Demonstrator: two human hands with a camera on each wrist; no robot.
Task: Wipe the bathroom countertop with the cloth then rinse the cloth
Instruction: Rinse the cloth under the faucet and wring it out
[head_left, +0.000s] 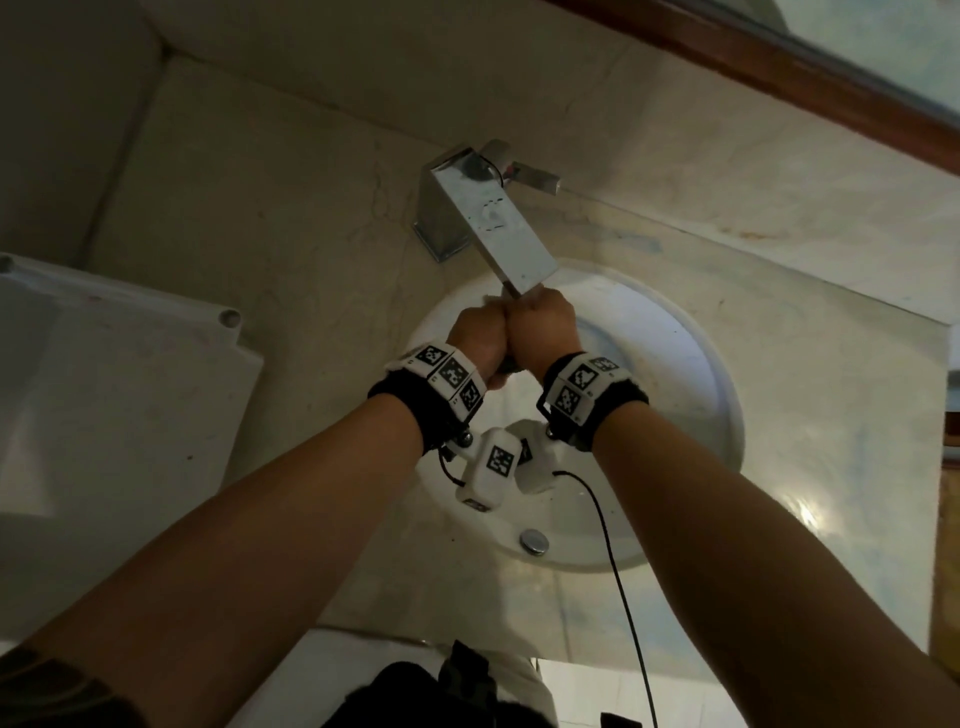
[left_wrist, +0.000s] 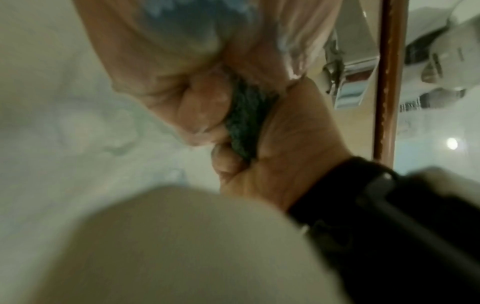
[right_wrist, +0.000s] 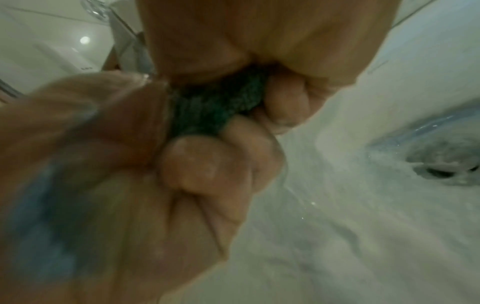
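- Countertop (head_left: 779, 218): pale marble slab that carries the basin. Nothing lies on the stretches I can see, and I judge the wiping done, since my hands are off it and over the basin.
- Basin (head_left: 691, 364): round and white, set into the countertop toward its front edge. I work above it so the run-off falls inside and not on the wiped slab.
- Tap (head_left: 498, 228): chrome, fixed at the countertop's back edge, its spout reaching out over the basin's rear rim. My fists sit directly under the spout end so water can reach the fabric; the head view does not show a stream clearly.
- Left hand (head_left: 478, 332): fist closed tight round one end of the cloth, knuckles touching the other fist.
- Right hand (head_left: 545, 322): also clenched on the cloth, at its other end. I judge the paired opposing grip to be a wringing or scrubbing hold.
- Cloth (left_wrist: 246, 121): dark green, bunched between both fists, only a short band exposed.
- Drain (right_wrist: 446, 164): at the basin bottom, wet and uncovered, so water can leave.
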